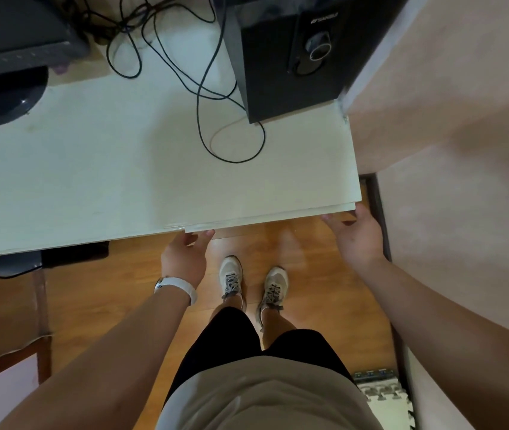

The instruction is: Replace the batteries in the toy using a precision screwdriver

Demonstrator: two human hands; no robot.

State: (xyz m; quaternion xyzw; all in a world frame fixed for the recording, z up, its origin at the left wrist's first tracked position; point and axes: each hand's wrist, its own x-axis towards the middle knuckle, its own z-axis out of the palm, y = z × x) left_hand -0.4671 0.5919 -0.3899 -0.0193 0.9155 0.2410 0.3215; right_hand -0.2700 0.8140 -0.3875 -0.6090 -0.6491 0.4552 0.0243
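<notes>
White wooden bench [154, 181], brown floor [293, 243] | left hand [185, 256], right hand [358, 237] at bench edge, grip hidden, cannot tell | toy unseen: likely light, hold its body

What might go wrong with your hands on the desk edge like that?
The desk edge looks chipped by the left hand; it may scratch fingers. The right hand sits at the corner beside the wall, where it may get pinched. Loose cables may snag if the desk shifts.
</notes>
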